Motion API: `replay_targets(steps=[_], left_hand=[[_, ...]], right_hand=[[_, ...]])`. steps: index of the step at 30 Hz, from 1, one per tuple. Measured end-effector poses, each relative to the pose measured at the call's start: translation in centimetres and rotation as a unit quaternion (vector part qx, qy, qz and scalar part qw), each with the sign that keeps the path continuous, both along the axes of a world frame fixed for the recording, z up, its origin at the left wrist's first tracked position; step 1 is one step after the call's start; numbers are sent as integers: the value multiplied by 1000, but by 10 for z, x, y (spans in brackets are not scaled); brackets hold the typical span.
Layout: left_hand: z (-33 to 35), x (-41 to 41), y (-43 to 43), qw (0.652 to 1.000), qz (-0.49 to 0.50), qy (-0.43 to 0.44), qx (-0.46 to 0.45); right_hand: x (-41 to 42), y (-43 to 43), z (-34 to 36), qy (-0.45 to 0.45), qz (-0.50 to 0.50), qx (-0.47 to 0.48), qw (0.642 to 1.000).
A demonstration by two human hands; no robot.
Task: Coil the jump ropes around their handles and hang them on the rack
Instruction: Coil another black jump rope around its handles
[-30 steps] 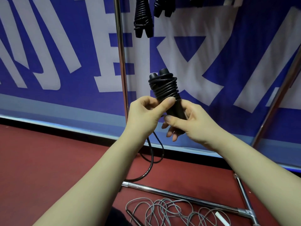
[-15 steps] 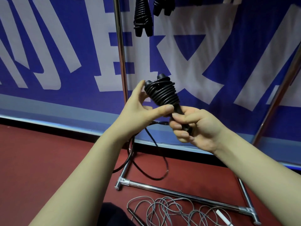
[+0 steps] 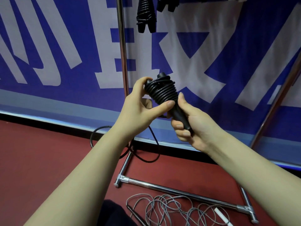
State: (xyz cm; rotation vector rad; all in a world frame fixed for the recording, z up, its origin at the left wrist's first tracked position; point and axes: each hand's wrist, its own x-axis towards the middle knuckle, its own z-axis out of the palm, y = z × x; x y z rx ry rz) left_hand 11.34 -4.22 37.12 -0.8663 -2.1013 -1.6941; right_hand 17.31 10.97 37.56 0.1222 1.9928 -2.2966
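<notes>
Gripping the handles (image 3: pixel 179 114) low down with the right hand (image 3: pixel 197 128), curled tight round the bare ends. Pinching the black rope coil (image 3: pixel 161 93) up top with the left hand (image 3: pixel 138 106), all held in mid-air in front of the rack upright (image 3: pixel 122 46). Got a loose tail (image 3: pixel 146 158) drooping to the red floor (image 3: pixel 40 152). Looks light, floppy, a bit springy, so probably best kept pinched on the wraps to stop any unwinding. Also a tangled grey rope (image 3: pixel 171 207) down by the rack's base bar (image 3: pixel 179 191).

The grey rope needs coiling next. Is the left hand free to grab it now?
Probably not: the left hand grips the coiled black rope, and the grey rope lies below on the floor.
</notes>
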Motion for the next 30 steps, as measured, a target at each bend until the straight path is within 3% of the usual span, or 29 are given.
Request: replay_targets(steps=[10,18,22,26,30], left_hand=[[3,6,3,999,12,39,20],[6,4,0,980,-150,-119,51],[5,3,-2,968,-190,-147,75],[6,4,-1,985,-145,-96,-15],[5,2,0,990,-86,-51,-98]], right_hand=[[1,-7,4,29,-59,38,997],[0,-1,1,12,-22,-41,999],[-2,3,1,1,-6,-107,994],[-2,10,1,4,-11,-131,991],[-4,10,2,30,-37,-67,997]])
